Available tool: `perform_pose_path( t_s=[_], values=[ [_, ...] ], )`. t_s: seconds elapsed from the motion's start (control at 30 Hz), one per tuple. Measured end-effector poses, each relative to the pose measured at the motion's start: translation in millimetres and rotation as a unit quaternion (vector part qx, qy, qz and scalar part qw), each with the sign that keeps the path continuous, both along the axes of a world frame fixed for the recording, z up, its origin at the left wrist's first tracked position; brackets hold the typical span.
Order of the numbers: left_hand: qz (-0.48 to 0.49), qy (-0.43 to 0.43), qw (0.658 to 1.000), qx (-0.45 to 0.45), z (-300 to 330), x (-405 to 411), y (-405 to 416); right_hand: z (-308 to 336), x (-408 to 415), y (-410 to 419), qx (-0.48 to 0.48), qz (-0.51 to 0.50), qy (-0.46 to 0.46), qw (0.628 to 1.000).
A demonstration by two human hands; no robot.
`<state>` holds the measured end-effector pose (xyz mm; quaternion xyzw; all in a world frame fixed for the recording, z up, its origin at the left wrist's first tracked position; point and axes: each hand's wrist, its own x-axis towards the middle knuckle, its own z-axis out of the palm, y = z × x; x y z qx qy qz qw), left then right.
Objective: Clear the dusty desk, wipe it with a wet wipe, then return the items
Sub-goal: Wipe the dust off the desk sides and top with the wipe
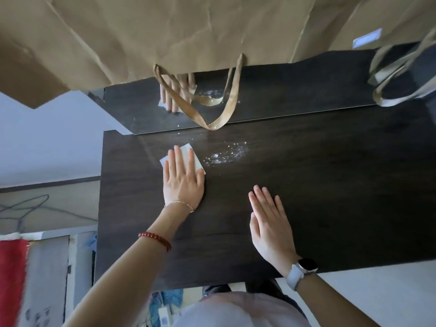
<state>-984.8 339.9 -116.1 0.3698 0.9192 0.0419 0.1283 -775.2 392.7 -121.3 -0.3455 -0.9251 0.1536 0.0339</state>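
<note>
View: looking down from the person's head at a dark wood-grain surface [306, 208] with both forearms reaching forward over it.

Left hand [182, 178]: lies flat with straight fingers, palm down, pressing a white wet wipe [197, 159] against the surface. There is no curled grip; the wipe is pinned under the fingers, and its corners show past them on the far side and the right.

Right hand [269, 223]: open and flat, fingers straight and together, resting on or just above the surface near its front edge; which of the two cannot be told. It holds nothing. A watch [305, 266] with a pale strap sits on that wrist.

Dust: a pale, speckled patch of dust [226, 153] lies just to the right of the wipe, not yet touched by it.

Far edge: a glossy dark back panel [295, 95] rises behind the surface and mirrors the fingers and the dust. Brown paper bags [165, 34] hang over it from above, and one bag handle [213, 125] droops down to where panel and surface meet.

Progress: the part of the surface in view carries no items, so clearing looks finished. Wiping appears to be in hand, with the dusty patch to the right not yet cleaned. Returning the items is left to do.
</note>
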Motion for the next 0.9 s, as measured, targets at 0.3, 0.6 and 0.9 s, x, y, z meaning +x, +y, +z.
perform_pose_path(
  t_s=[0.3,0.6,0.9],
  values=[
    [0.047,0.001,0.999,-0.001,0,-6,51,0,23,32,0.027,-0.026,-0.043,0.998],
    [-0.129,0.013,0.991,0.017,-2,53,20,-1,27,36,0.023,-0.011,-0.021,0.999],
    [-0.078,0.018,0.996,0.03,-3,56,83,-3,36,43,-0.041,0.003,0.079,0.996]
  ],
)
